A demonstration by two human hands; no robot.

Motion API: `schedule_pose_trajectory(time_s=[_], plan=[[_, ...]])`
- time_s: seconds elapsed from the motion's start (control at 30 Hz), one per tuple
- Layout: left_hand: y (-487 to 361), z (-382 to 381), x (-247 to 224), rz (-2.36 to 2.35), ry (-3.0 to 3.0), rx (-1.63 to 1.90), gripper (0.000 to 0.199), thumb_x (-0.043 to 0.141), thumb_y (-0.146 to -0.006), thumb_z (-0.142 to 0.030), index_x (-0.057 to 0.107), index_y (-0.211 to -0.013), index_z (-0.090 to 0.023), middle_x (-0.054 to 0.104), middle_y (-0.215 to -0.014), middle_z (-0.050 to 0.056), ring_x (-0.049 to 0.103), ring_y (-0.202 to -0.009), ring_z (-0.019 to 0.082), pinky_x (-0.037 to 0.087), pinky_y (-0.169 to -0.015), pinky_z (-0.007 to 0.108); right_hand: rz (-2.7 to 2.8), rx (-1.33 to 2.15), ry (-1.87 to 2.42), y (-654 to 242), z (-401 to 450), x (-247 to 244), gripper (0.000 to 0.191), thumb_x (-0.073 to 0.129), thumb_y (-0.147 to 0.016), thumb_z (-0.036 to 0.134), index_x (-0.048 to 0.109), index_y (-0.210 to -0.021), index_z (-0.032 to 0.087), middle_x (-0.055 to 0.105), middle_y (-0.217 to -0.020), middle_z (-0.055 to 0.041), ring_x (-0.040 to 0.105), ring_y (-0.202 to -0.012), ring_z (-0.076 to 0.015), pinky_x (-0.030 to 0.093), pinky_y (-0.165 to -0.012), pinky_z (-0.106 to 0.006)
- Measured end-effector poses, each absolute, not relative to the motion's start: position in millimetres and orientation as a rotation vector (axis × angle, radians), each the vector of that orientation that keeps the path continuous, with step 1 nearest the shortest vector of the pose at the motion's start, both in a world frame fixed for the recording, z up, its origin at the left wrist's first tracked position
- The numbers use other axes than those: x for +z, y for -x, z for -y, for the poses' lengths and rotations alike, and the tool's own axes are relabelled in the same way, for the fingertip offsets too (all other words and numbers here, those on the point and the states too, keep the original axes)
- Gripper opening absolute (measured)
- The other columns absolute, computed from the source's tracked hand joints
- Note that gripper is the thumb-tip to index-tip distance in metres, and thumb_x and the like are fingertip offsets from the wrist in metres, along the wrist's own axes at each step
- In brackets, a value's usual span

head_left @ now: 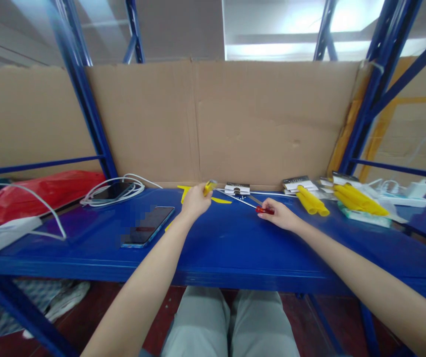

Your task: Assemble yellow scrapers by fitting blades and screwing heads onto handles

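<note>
My left hand (195, 200) is closed around a small yellow part (208, 188) with a greyish tip, too small to name. Flat yellow pieces (222, 201) lie on the blue table beside and behind that hand. My right hand (280, 215) grips a screwdriver (264, 210) by its red handle. Its thin metal shaft slants up and left toward my left hand; whether the tip touches the yellow part I cannot tell. A short grey strip shows just beyond my right fingers. Between the hands, at the back, sits a black-and-white card (237, 189), with tiny bits in front of it.
A phone (149, 226) lies left of my left forearm. Behind it is a coiled white cable (138, 187) around another dark device. A red bag (45, 191) sits far left. Yellow tubes (311, 201) with cards are at right. Cardboard (242, 119) walls the back between blue posts.
</note>
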State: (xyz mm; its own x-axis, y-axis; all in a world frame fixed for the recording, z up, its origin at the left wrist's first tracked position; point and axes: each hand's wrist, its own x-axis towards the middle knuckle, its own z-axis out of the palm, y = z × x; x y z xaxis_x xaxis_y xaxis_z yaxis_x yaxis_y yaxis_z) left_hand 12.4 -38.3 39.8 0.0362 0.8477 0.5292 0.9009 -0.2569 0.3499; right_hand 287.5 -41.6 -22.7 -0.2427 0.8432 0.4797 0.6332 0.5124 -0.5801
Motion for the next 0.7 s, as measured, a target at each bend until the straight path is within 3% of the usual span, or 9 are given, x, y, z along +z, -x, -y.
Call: schedule_pose_trajectory(time_s=[0.33,0.47,0.7], plan=[[-11.7,37.9,37.0,1.735,2.241,-1.103,0.027,0.050,-0.078,-0.020,0.066,-0.099,-0.016,0.069,-0.091,0.008,0.063,-0.088,0.021,0.044,-0.073,0.026,2.076,0.302,1.271,-284.7,49.2,-12.3,0.023,0.051,-0.078,0.038,0.062,-0.081,0.018,0.067,-0.082,-0.0058,0.059,-0.073,-0.0210,0.045,-0.068,-0.034],[-11.1,37.5,36.3,1.727,2.230,-1.131,0.026,0.050,-0.079,-0.020,0.066,-0.098,-0.015,0.069,-0.091,0.009,0.063,-0.088,0.021,0.044,-0.073,0.025,2.063,0.320,1.263,-281.6,51.3,-13.2,0.020,0.053,-0.078,0.036,0.060,-0.086,0.019,0.067,-0.088,-0.0072,0.060,-0.079,-0.0219,0.045,-0.073,-0.035],[-11.1,37.3,36.6,1.730,2.248,-1.157,0.028,0.050,-0.080,-0.019,0.065,-0.103,-0.016,0.069,-0.095,0.008,0.063,-0.091,0.020,0.044,-0.078,0.024,1.997,0.261,1.242,-280.9,49.4,-16.5,0.019,0.060,-0.071,0.037,0.052,-0.074,0.020,0.061,-0.077,-0.0030,0.056,-0.070,-0.0176,0.045,-0.067,-0.032]])
